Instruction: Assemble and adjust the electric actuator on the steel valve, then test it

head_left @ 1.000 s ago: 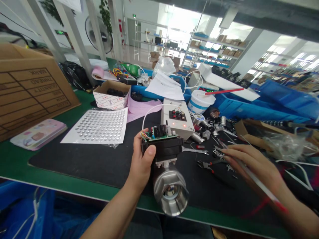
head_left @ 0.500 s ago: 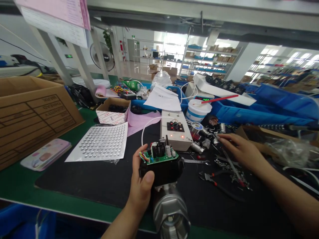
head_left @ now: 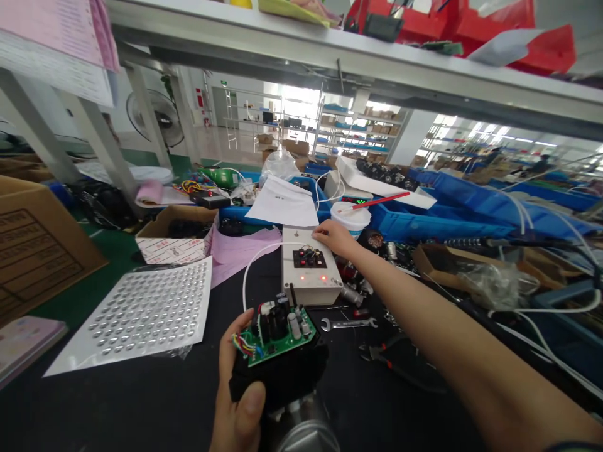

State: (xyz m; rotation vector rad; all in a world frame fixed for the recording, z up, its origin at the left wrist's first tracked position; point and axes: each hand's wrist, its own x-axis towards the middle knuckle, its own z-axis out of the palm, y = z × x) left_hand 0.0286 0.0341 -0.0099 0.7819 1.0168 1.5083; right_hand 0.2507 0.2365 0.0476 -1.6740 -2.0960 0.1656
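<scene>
My left hand (head_left: 235,389) is wrapped round the left side of a black housing (head_left: 294,371). On top of the housing sits a green circuit board (head_left: 281,346) with coils, capacitors and coloured wires. Below it a metal valve body (head_left: 306,433) is partly cut off by the frame. A white cable (head_left: 245,276) runs from behind the board to a light-grey control box (head_left: 313,292), whose two red lights glow. My right hand (head_left: 338,238) reaches over that box, fingertips pinched at its far right toggle switch, which they cover. The left toggle switch (head_left: 296,234) shows.
A spanner (head_left: 349,324) and cutting pliers (head_left: 377,353) lie on the black mat right of the board. A bubble-dot sheet (head_left: 141,314) lies left. Behind stand a small carton (head_left: 174,248), a white tub (head_left: 351,218) and blue bins (head_left: 409,220). A shelf edge (head_left: 330,56) crosses overhead.
My right hand has moved left and away from me, from the loose metal parts to the control box's switch. My left hand still holds the housing. The camera view has shifted.
</scene>
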